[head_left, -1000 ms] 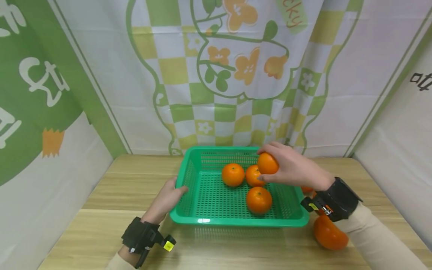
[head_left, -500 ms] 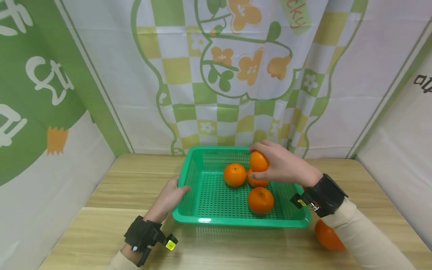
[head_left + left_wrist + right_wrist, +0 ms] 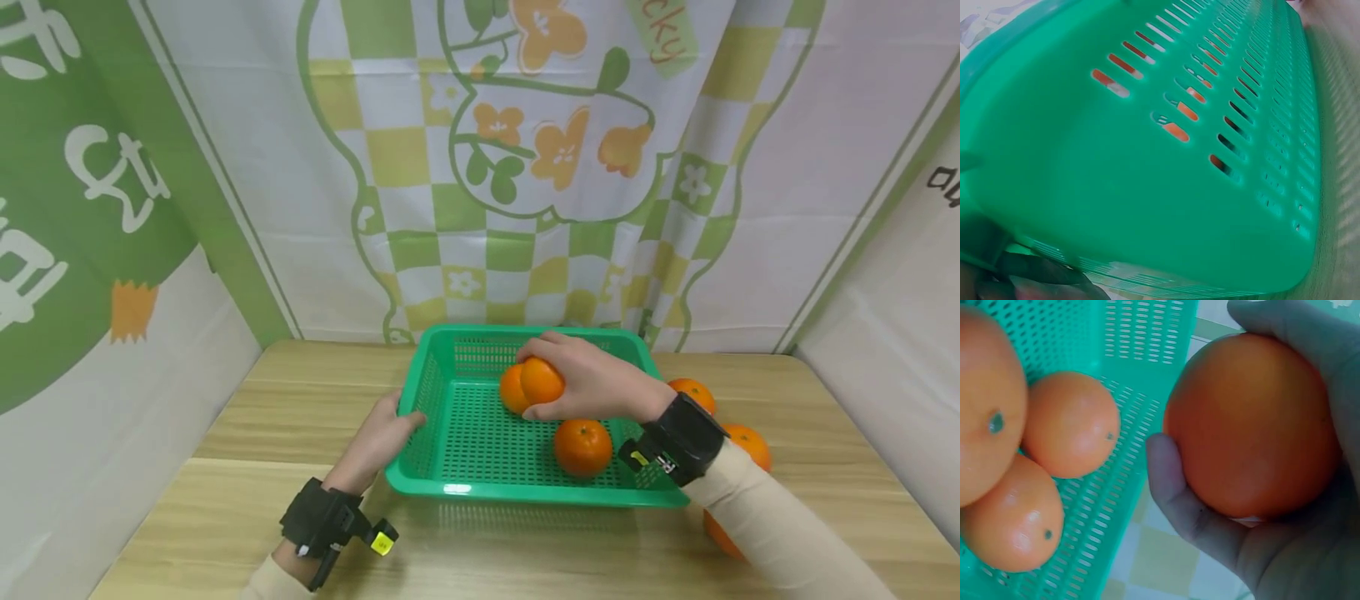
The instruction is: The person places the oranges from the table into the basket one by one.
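Observation:
My left hand (image 3: 377, 439) grips the left rim of a green plastic basket (image 3: 536, 494), thumb over the inner side. In the left wrist view the slotted basket wall (image 3: 1116, 181) fills most of the picture. Above the basket, my right hand (image 3: 596, 379) holds an orange (image 3: 542, 382) between thumb and fingers. Behind that fruit, partly covered, another orange (image 3: 512, 392) sits in the basket, and a further orange (image 3: 582, 447) lies nearer the front. The right wrist view has three oranges inside, including a small-looking orange (image 3: 1072, 425); the right hand hides one from the head view.
Right of the basket, a back orange (image 3: 692, 393), a middle orange (image 3: 748, 446) and a front orange (image 3: 720, 533) lie on the wooden table (image 3: 247, 467), partly behind the right arm. A patterned curtain (image 3: 487, 250) hangs just behind the basket.
My right hand has carried the held orange leftward over the basket, from above the right-hand fruit to in front of the left one. The left hand keeps its grip on the rim.

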Demonstrator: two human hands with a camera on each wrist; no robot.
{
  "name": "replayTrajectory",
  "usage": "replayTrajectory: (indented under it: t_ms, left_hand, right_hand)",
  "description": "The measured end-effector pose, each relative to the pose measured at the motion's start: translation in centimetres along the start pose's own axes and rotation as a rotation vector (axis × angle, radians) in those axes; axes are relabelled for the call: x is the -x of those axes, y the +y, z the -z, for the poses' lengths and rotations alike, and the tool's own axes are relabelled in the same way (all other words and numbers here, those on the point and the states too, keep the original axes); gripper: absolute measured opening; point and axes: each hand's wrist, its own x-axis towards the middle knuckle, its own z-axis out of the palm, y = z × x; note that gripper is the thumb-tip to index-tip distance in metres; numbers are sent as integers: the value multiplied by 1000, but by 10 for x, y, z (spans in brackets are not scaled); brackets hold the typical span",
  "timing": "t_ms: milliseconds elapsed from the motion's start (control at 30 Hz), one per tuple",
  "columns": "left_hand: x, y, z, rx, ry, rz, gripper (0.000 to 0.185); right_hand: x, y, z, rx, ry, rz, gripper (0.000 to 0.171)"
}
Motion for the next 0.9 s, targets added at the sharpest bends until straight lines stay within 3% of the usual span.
replayTrajectory:
  t_ms: [267,900]
  left_hand:
    - [-1,1,0,-11,6,12,51]
    - [-1,0,0,4,19,29,54]
  right_hand:
    - [-12,4,-15,16,-74,24,56]
    - [-24,7,-47,185,-266,121,57]
